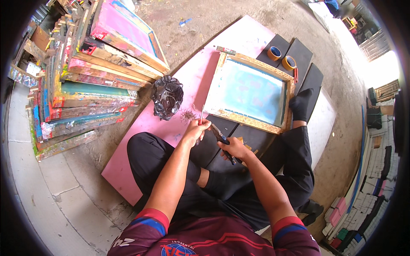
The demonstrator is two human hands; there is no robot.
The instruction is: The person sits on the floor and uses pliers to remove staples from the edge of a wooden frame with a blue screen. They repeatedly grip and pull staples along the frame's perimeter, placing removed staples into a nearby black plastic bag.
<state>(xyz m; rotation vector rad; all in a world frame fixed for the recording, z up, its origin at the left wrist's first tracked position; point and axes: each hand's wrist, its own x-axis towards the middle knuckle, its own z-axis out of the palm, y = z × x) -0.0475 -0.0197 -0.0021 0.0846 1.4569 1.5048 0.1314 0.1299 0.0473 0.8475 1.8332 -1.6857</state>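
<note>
My left hand (196,131) is closed around a slim tool with a reddish handle and a thin metal shaft (202,112) pointing up; its exact kind is too small to tell. In my right hand (235,149) is a pair of dark-handled pliers (218,133), its jaws toward the left hand. Just beyond both hands lies a wooden screen-printing frame (245,118) with pale blue mesh, resting on dark boards. Left of it, a small heap of thin bits (188,115) lies beside a crumpled black plastic bag (167,98).
A large stack of paint-stained frames (94,79) leans at the left. Two tape rolls (289,63) and a red-handled item (296,75) lie beyond the frame on black panels (299,55). The pink board (136,162) lies beneath, my crossed legs (149,151) partly over it.
</note>
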